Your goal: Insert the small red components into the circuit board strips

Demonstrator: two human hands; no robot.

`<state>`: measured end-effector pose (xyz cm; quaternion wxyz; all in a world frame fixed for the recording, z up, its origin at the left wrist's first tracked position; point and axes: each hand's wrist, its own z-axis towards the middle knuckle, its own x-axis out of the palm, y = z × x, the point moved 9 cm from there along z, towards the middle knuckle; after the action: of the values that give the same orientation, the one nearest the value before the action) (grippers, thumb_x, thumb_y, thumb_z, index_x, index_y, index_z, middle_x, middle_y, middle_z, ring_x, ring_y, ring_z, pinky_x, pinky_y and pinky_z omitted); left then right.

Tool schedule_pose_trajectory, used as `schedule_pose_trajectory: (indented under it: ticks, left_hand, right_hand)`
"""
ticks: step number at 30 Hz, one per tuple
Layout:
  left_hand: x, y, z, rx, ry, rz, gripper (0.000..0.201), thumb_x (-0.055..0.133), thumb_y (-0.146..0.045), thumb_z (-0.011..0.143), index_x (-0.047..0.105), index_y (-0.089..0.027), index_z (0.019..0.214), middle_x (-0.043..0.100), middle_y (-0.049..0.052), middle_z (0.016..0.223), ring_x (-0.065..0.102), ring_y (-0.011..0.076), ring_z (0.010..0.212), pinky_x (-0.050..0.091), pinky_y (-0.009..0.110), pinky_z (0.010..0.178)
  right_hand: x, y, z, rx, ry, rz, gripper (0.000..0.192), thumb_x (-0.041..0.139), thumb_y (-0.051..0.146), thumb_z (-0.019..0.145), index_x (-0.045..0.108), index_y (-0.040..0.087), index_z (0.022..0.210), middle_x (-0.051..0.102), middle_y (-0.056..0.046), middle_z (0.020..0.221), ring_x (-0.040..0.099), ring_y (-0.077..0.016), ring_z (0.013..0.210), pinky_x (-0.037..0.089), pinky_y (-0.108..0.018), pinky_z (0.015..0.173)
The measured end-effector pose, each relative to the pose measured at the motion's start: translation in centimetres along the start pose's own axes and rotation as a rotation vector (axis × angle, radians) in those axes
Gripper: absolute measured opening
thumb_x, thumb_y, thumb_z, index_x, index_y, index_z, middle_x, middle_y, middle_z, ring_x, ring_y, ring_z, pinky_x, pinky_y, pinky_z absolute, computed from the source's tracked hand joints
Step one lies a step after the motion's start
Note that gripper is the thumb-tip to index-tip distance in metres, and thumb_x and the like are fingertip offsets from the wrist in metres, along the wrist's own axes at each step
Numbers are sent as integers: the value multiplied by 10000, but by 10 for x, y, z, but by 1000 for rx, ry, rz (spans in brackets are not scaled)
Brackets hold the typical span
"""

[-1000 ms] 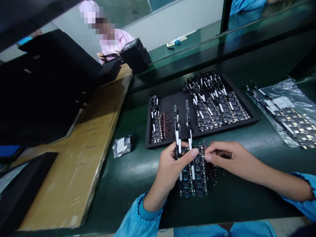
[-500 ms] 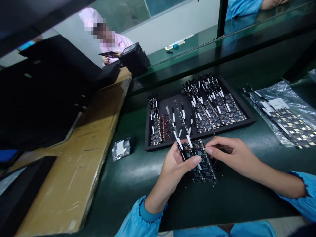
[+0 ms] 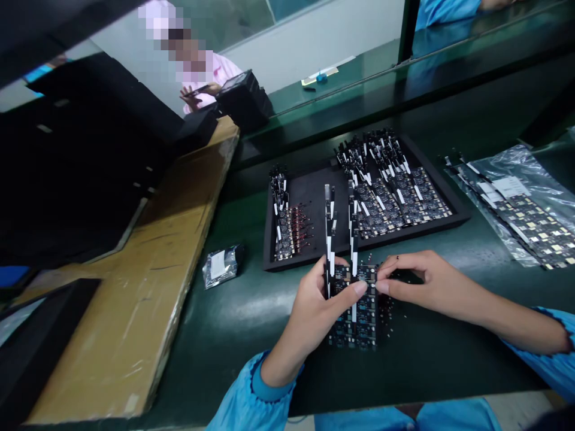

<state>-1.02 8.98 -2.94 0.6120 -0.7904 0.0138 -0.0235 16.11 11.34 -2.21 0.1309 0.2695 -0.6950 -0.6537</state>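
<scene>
At the near edge of the green surface (image 3: 233,335), just in front of the black tray (image 3: 309,197), both hands meet on one small stack of circuit boards (image 3: 359,311). Left hand (image 3: 314,305): grip closed around the stack's left side, thumb pressed across the top face. Right hand (image 3: 413,281): thumb and forefinger pinched shut on the stack's upper right corner, remaining fingers curled. Long axis of the stack runs away from the person, toward the tray; two black-and-white ribbon tails (image 3: 341,233) rise from its far end and overlap the tray in this view. The stack sits between the hands, left hand carrying more of it, right hand touching only at the corner. Cannot tell how many boards are in the stack. In the tray: a short row of boards (image 3: 285,221) at left, a dense batch of boards (image 3: 390,185) at right. Clear bag of boards (image 3: 525,209) lies well to the right; small silver pouch (image 3: 222,263) to the left, beside the cardboard sheet (image 3: 148,269).
</scene>
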Motion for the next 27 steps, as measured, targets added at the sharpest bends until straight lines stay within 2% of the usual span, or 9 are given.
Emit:
schedule_pose_trajectory:
  ticks: [5, 9, 14, 16, 19, 23, 27]
  left_hand:
    - [-2, 5, -1, -22, -34, 47, 309, 883, -256, 674, 666, -213, 890, 743, 24, 671, 666, 233, 553, 540, 302, 517]
    - [-6, 2, -1, 21, -71, 100, 293, 888, -240, 662, 683, -209, 869, 725, 8, 640, 651, 216, 541, 516, 274, 496]
    - [-14, -10, 3, 82, -102, -12, 356, 886, -219, 654, 690, -219, 952, 786, 52, 777, 713, 267, 643, 580, 329, 568]
    - [-24, -21, 4, 157, -159, -62, 394, 867, -194, 671, 687, -221, 1021, 793, 71, 876, 729, 288, 750, 591, 351, 650]
    - [-37, -30, 5, 189, -232, -127, 398, 832, -175, 691, 671, -220, 1052, 782, 76, 922, 729, 305, 829, 584, 380, 715]
    - [-41, -29, 8, 155, -251, -149, 397, 822, -171, 686, 672, -217, 1051, 783, 77, 926, 739, 323, 830, 586, 408, 718]
    - [-38, -26, 9, 146, -240, -155, 407, 833, -169, 669, 676, -230, 1039, 789, 80, 949, 750, 348, 860, 583, 449, 762]
  right_hand:
    - [2, -2, 2, -12, 2, 34, 55, 780, 387, 756, 778, 387, 811, 763, 43, 841, 692, -250, 807, 552, -384, 776]
    - [4, 3, 2, 9, 4, 27, 105, 716, 389, 852, 767, 302, 827, 758, 23, 855, 688, -219, 833, 535, -342, 802]
    - [1, 10, 0, -18, 18, -7, 221, 612, 420, 967, 741, 241, 950, 760, -3, 906, 705, -202, 879, 527, -302, 797]
    - [-9, 10, 1, -37, -34, -81, 255, 539, 422, 1013, 720, 241, 1012, 758, -9, 904, 712, -197, 850, 521, -298, 757]
    - [-22, 8, 4, -69, -86, -341, 209, 537, 360, 1013, 710, 247, 1042, 738, -16, 923, 677, -182, 764, 471, -293, 653]
    - [-15, -1, 8, -89, 9, -601, 146, 599, 303, 973, 726, 243, 1014, 711, -16, 917, 643, -183, 750, 439, -303, 643]
    - [-6, -6, 10, -99, -42, -647, 173, 657, 380, 954, 738, 243, 1024, 726, -22, 952, 682, -224, 857, 445, -319, 692]
